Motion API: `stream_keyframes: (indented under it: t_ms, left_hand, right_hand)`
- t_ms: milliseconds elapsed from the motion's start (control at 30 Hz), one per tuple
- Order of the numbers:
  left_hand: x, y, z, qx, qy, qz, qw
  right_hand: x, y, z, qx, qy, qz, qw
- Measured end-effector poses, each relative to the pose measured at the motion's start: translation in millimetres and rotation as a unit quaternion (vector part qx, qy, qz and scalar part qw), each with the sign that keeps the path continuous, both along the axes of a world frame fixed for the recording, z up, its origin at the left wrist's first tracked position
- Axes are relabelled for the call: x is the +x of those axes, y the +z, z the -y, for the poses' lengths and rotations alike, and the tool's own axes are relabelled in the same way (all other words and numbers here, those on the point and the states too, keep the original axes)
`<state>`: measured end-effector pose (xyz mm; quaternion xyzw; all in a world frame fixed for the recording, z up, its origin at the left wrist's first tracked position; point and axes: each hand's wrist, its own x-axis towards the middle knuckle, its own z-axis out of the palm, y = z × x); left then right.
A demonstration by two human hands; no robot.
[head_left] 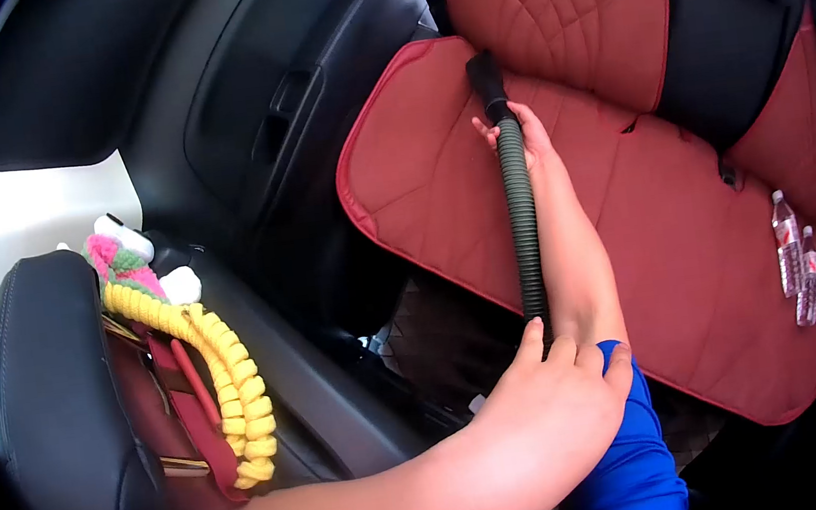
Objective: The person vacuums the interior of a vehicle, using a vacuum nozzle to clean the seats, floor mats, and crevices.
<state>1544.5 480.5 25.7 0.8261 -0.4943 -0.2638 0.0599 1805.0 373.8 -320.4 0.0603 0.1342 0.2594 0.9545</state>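
Observation:
A ribbed grey-green hose (pixel 521 212) with a black nozzle (pixel 486 85) runs down over the red seat cushion. Near the nozzle end, my right hand (pixel 530 130) is closed round the hose, with the thumb on its left side. The nozzle points up toward the seat's far left corner and backrest. My left hand (pixel 572 367) lies lower on the hose, fingers bent over it beside my right forearm and blue sleeve (pixel 627 452). The palm side of my left hand is hidden. Below my left forearm a short piece of hose reappears.
Two clear bottles (pixel 788 247) lie on the right side of the red rear seat (pixel 671 265). At the left stands a black front seat (pixel 52 396) with a yellow braided cord (pixel 231 376) and a pink plush item (pixel 123 267). A dark door panel (pixel 252 122) is behind.

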Motion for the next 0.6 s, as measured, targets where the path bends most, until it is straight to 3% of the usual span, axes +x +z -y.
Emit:
stream_keyframes:
  t_ms: [167, 267, 367, 500, 600]
  left_hand:
    - [1, 18, 4, -0.049, 0.021, -0.085, 0.995]
    - [2, 30, -2, -0.054, 0.031, -0.123, 0.991]
    - [1, 30, -2, -0.052, 0.02, -0.108, 0.993]
    - [-1, 8, -6, -0.022, -0.021, -0.097, 0.995]
    - [-9, 5, -6, -0.028, -0.015, -0.09, 0.995]
  right_hand:
    - [19, -18, -9, -0.022, -0.064, 0.001, 0.998]
    - [3, -41, 15, 0.033, -0.06, -0.006, 0.998]
    - [-28, -44, 39, 0.026, -0.073, 0.006, 0.997]
    - [-89, -45, 65, -0.018, -0.19, 0.002, 0.982]
    - [-139, -21, 92, 0.029, -0.255, -0.083, 0.963]
